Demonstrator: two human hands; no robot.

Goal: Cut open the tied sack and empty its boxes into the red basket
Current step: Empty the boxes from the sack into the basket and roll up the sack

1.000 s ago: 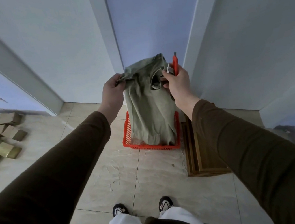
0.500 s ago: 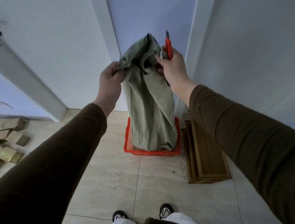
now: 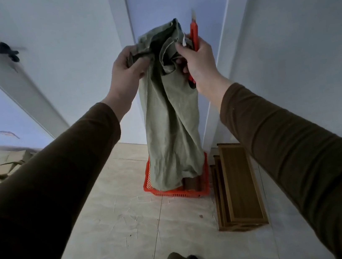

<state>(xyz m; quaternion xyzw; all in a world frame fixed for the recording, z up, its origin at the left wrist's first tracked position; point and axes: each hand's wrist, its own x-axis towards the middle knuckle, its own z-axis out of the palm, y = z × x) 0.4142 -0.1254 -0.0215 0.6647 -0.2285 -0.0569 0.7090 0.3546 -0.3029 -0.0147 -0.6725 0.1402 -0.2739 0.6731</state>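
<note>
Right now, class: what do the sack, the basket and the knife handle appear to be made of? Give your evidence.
Sack: soft matte grey-green cloth, probably woven; it drapes in limp folds.
Red basket: likely moulded plastic; uniform bright colour, slotted walls.
Knife handle: seemingly smooth orange-red plastic, a pale blade at its tip.

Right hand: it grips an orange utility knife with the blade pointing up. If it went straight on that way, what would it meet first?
Probably nothing: above the right hand and utility knife only the white door frame shows, apparently behind; depth is unclear.
</note>
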